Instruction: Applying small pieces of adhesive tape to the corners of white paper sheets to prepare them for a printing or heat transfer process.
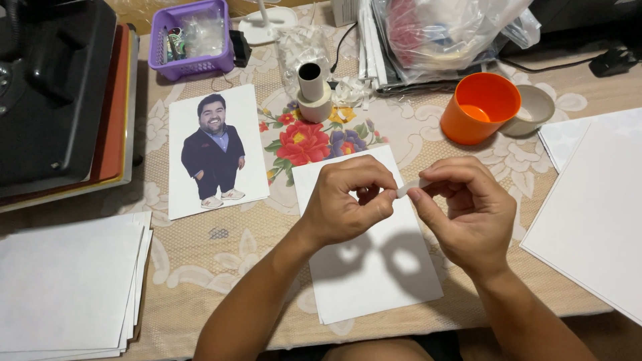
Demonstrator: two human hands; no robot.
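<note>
Above a blank white sheet, the left hand and right hand pinch a small tape strip between fingertips, best kept taut; tape rolls stand at eleven o'clock.

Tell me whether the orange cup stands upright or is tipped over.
Upright. The orange cup rests on its base on the flowered tablecloth, its open mouth facing up and its inside bottom visible.
</note>
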